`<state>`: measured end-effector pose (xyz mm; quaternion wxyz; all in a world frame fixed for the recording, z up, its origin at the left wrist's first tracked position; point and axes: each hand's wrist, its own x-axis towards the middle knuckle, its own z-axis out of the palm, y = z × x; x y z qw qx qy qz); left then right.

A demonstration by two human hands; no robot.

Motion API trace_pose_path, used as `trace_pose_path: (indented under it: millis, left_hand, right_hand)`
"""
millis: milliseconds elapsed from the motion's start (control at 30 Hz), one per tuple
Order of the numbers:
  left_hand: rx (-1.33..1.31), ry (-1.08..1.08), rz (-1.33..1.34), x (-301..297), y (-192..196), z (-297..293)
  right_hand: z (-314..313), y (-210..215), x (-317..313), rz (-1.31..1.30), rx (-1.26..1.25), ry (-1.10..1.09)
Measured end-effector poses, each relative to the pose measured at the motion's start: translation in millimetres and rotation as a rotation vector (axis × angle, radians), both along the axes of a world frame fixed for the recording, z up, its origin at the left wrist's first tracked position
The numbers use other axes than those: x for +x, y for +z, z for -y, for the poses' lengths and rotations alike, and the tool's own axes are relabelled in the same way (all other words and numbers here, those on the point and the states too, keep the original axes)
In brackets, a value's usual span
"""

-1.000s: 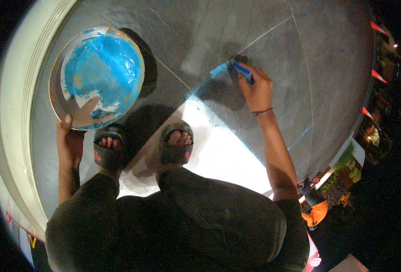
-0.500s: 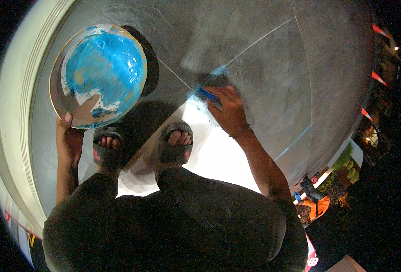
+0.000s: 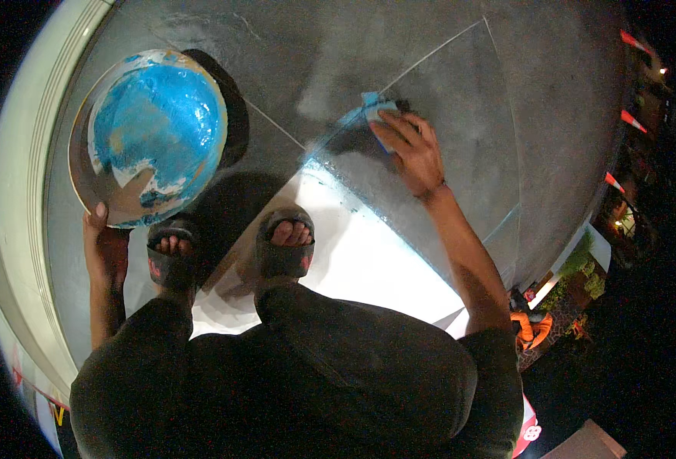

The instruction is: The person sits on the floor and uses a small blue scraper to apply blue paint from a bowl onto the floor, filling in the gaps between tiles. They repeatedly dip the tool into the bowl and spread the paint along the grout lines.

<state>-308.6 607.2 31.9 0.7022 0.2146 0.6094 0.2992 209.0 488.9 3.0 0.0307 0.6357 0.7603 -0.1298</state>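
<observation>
My left hand (image 3: pixel 107 249) grips the near rim of a shallow round bowl (image 3: pixel 82 157), its thumb over the edge. The bowl is tilted up, its inside smeared with wet blue paint (image 3: pixel 166 107) and patches of white. In front and to the right, my right hand (image 3: pixel 416 153) presses a small flat blue-and-white tool (image 3: pixel 381 122) against the grey floor (image 3: pixel 445 99); whether it is a pad or a spreader I cannot tell. A blue smear (image 3: pixel 330 138) runs along a seam beside it. My fingers partly cover the tool.
My sandalled feet (image 3: pixel 286 249) stand between my hands, at a brightly lit white area (image 3: pixel 353 245) with blue along its edge. A pale ridged curb (image 3: pixel 28 153) curves along the left. At far right are orange-and-white cones (image 3: pixel 633 121) and a person in orange (image 3: pixel 533 329).
My right hand has moved the tool forward and to the right along the seam, leaving the white area's corner. The bowl and my left hand appear slightly further left in view.
</observation>
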Motion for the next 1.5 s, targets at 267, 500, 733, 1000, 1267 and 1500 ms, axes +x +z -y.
trace_pose_path:
  millis: [267,500,733,1000,1267,1500]
  left_hand:
    - [0.032,0.01,0.025,2.8,-4.7,0.8]
    - [0.011,-0.03,0.038,-5.0,4.4,-2.4]
    - [0.001,-0.029,0.015,-1.5,4.1,-1.8]
    - [-0.023,-0.028,0.023,-4.9,0.8,-5.4]
    - [-0.045,0.026,-0.025,-11.5,-5.8,5.4]
    - [-0.02,0.018,-0.07,-4.7,3.8,1.4]
  right_hand:
    - [-50.6,16.0,25.0,-0.195,0.146,-0.411]
    - [-34.6,7.1,-31.8,-0.208,0.109,-0.258]
    - [-13.7,16.3,-21.2,-0.35,0.044,-0.298]
    - [-38.6,4.8,12.3,-0.133,0.159,-0.146]
    - [-52.3,22.4,52.6,-0.112,0.037,-0.108]
    - [-61.2,-5.8,39.2,-0.801,-0.033,-0.767]
